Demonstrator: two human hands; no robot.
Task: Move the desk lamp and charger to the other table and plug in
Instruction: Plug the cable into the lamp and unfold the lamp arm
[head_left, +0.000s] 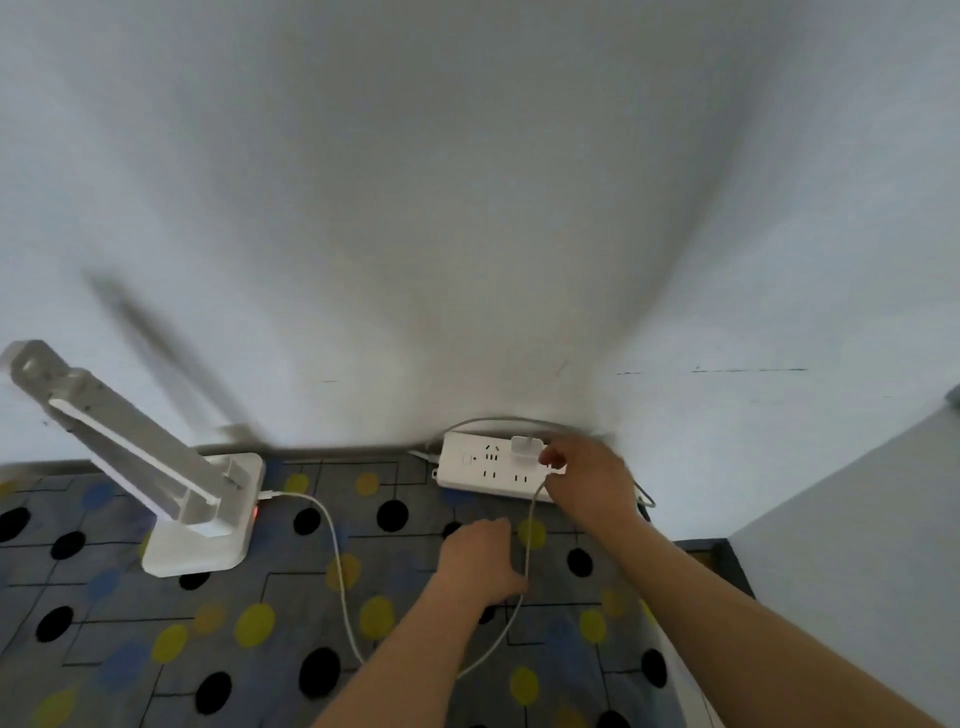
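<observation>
Sitting plugged into the power strip (493, 470) at centre right of the frame: charger (527, 448), cable (524, 571) trailing down. Desk lamp (171, 467) standing at left on the patterned bench (260, 649). Risking, by judgement, a dragged strip or strained cable if yanked. Right hand (582, 475) pinching narrowly at the charger's edge; left hand (480, 564) curling loosely, touching the cable.

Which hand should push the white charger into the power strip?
The right hand. Its fingers are already at the charger sitting on the power strip. The left hand is lower down on the tablecloth, by the cable, farther from the sockets.
</observation>
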